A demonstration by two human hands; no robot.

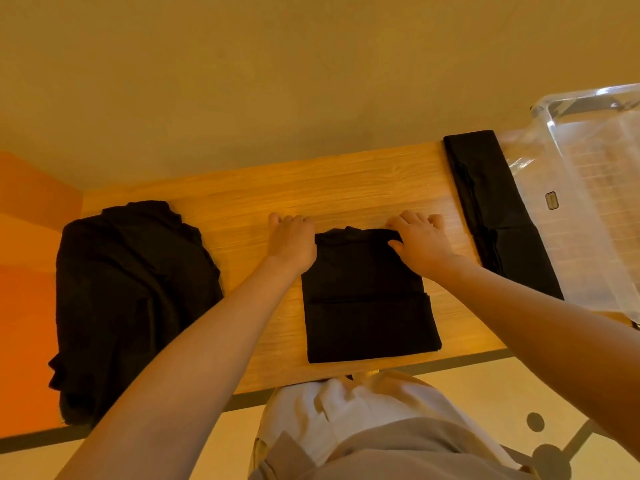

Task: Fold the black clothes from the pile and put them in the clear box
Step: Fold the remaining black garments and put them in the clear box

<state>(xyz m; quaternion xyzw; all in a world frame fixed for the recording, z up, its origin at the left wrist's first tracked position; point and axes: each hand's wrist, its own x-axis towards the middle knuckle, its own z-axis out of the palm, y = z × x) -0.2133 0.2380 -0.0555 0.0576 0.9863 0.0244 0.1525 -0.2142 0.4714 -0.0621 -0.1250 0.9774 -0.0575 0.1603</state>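
A black garment, folded into a rectangle, lies in the middle of the wooden table. My left hand grips its far left corner with curled fingers. My right hand grips its far right corner, the thumb on top of the cloth. A pile of unfolded black clothes sits at the table's left end and hangs over the front edge. A long folded black garment lies at the right, against the clear box, which looks empty.
The table stands against a tan wall, with an orange surface to its left. The clear box overhangs the table's right end. Below the table's front edge I see my light clothing and a pale floor with dark lines.
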